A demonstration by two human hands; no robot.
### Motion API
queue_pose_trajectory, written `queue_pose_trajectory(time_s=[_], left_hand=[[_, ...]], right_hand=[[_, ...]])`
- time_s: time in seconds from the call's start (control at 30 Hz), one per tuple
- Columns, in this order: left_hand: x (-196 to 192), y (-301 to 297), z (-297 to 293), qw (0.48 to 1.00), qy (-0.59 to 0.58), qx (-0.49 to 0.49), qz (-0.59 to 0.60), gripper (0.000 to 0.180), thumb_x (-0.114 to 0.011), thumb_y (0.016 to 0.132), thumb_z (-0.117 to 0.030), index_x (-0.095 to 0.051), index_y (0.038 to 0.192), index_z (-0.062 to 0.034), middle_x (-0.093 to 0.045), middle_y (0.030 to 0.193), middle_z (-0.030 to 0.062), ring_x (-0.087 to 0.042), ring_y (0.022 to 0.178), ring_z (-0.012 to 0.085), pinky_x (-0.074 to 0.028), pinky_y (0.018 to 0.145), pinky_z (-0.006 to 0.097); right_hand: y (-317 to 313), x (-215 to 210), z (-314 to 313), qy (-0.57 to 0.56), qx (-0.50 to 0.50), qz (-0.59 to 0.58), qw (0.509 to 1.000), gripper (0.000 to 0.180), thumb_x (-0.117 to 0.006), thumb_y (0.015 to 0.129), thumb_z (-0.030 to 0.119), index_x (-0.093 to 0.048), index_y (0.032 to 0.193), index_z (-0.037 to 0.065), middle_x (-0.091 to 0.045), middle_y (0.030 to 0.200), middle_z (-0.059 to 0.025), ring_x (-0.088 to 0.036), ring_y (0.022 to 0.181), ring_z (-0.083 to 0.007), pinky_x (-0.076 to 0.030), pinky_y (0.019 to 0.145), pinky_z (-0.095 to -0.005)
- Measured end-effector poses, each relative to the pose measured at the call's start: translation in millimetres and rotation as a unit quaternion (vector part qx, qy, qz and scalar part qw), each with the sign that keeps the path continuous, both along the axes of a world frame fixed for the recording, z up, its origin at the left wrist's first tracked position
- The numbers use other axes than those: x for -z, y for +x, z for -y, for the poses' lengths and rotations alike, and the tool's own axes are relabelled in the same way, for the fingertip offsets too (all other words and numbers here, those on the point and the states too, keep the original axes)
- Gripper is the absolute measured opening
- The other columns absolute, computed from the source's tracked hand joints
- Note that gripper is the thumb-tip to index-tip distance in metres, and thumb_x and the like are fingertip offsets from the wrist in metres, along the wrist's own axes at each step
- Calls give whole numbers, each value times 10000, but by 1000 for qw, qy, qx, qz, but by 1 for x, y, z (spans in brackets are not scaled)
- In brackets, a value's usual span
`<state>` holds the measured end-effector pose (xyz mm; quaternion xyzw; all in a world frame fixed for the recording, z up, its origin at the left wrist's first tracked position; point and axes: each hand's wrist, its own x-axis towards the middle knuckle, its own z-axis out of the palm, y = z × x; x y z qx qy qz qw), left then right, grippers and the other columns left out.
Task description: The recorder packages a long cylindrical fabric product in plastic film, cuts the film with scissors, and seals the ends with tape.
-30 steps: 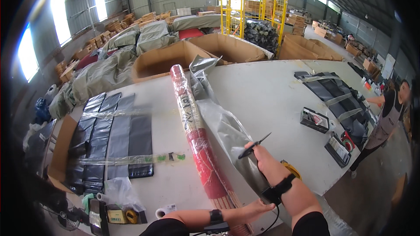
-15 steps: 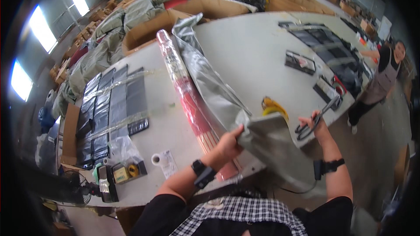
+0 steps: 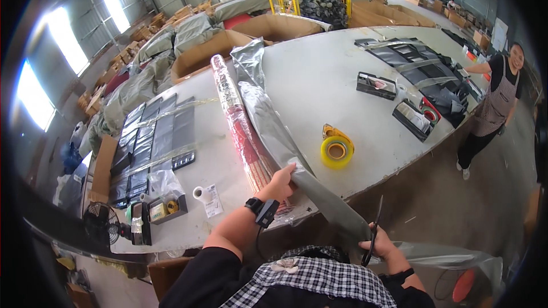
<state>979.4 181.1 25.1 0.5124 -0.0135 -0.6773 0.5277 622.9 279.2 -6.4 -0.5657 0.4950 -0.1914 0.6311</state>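
A long grey plastic sheet [image 3: 274,131] runs down the white table [image 3: 319,80] and hangs off its near edge. My left hand [image 3: 281,181] pinches the sheet at the table's edge. My right hand [image 3: 379,246] holds black scissors [image 3: 374,231] with the blades against the hanging part of the sheet, below the table edge. A long roll wrapped in red patterned plastic [image 3: 240,125] lies on the table just left of the sheet.
A yellow tape dispenser [image 3: 337,148] sits right of the sheet. Rows of black packages [image 3: 154,137], a small tape roll [image 3: 201,194] and a tool tray [image 3: 157,211] lie left. A person in an apron [image 3: 496,97] stands at the right. Cardboard boxes [image 3: 211,51] stand behind.
My view dropped toward the near table edge. The grey sheet got pulled off the table toward me, and my right hand with the scissors went down below the edge.
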Motion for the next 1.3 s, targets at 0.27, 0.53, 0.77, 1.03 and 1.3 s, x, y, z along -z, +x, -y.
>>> queue_pose_trajectory(time_s=[0.27, 0.53, 0.77, 1.03, 1.3], left_hand=[[-14, -95, -100, 947, 25, 276, -164, 492, -602, 845, -471, -527, 1196, -134, -566, 1177, 36, -547, 1052, 226, -424, 914, 392], [2, -120, -95, 964, 56, 256, -42, 245, -580, 898, -201, -558, 1121, -101, -624, 1032, 52, -611, 934, 211, -520, 796, 371], [30, -120, -103, 961, 34, 247, -122, 250, -508, 942, -216, -518, 1138, -62, -585, 1098, 76, -581, 1002, 214, -500, 856, 378], [30, -125, -111, 970, 45, 216, -100, 249, -513, 941, -211, -508, 1125, -44, -575, 1089, 76, -580, 982, 202, -523, 830, 339], [27, -131, -122, 972, 29, 212, -100, 190, -529, 932, -175, -522, 1072, -47, -588, 1003, 66, -594, 915, 191, -536, 822, 322]], right_hand=[[9, -11, -2, -111, 19, -101, 989, 579, -768, 552, 249, -483, 1013, 45, -534, 744, -60, -517, 684, -161, -453, 676, -298], [19, -16, -16, -254, 164, -54, 952, 485, -819, 680, 263, -435, 922, 92, -468, 730, -2, -450, 650, -100, -418, 615, -256], [5, -73, -46, -491, 237, 112, 831, 646, -839, 649, 267, -375, 1057, 78, -552, 874, -70, -542, 873, -195, -440, 826, -349], [54, -11, -186, -76, 192, 23, 978, 840, -887, 569, 301, -352, 1174, 71, -453, 1034, -69, -483, 974, -192, -432, 853, -350], [96, 51, -169, 18, 230, 53, 971, 765, -791, 725, 230, -285, 1287, 119, -439, 1166, -130, -512, 1031, -232, -459, 878, -373]])
